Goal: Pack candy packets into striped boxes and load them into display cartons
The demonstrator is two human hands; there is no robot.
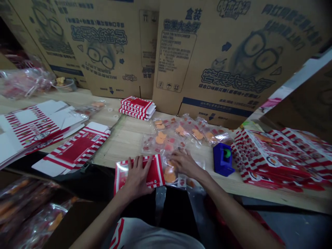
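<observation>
My left hand (138,178) spans a flat red box with white-striped edges (153,173), fingers across its top and thumb at the near edge. The box lies at the table's front edge. At its right end, my right hand (185,162) grips a clear plastic bag with orange and pink pieces (170,173). Its fingertips are partly hidden, and the bag's left edge meets the box. Just beyond lie several similar clear bags (160,138).
Unfolded cartons (33,128) and a flattened box (77,148) lie left. Striped boxes (137,105) are stacked behind. A blue tape dispenser (223,160) and filled boxes (275,159) stand right. Large brown cartons (202,62) wall the back. More bags (31,214) sit lower left.
</observation>
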